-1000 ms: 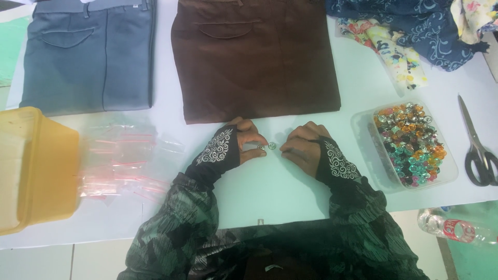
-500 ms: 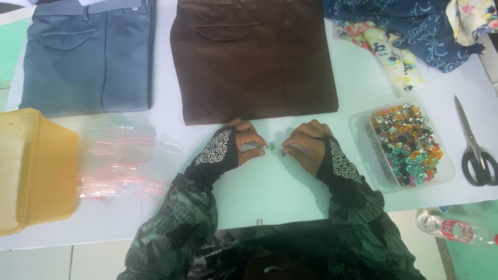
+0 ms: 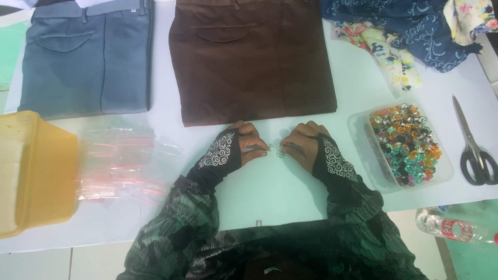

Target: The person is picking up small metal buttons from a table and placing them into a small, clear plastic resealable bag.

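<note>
head view: both hands rest on the pale table [image 3: 290, 192], just below the hem of the folded brown trousers [image 3: 251, 57]. the left hand [image 3: 244, 145] wears a black fingerless glove with white embroidery; its fingers are curled in and pinch a small round silver snap piece [image 3: 270, 148] at the fingertips. the right hand [image 3: 306, 145], gloved the same way, is also curled, fingertips closed on a second small silver snap piece [image 3: 280, 153]. the two metal pieces sit just beside each other between the hands, close but not clearly touching; they are too small to tell more about their shape.

to the right of the right hand stands a clear plastic tub [image 3: 441, 176] filled with shiny coloured beads or buttons in teal, orange, silver and pink. further right lie black-handled scissors [image 3: 474, 150], blades shut and pointing away from the person. a plastic bottle [image 3: 456, 228] lies on its side near the lower right edge.

left of the left hand is a loose heap of small clear zip bags [image 3: 124, 166] with red seal strips, and beyond them a yellow plastic container [image 3: 36, 171] at the table's left edge. folded blue-grey trousers [image 3: 88, 57] lie beside the brown pair. at the top right are a dark blue patterned cloth [image 3: 410, 26] and a pale floral cloth [image 3: 384, 49].
</note>
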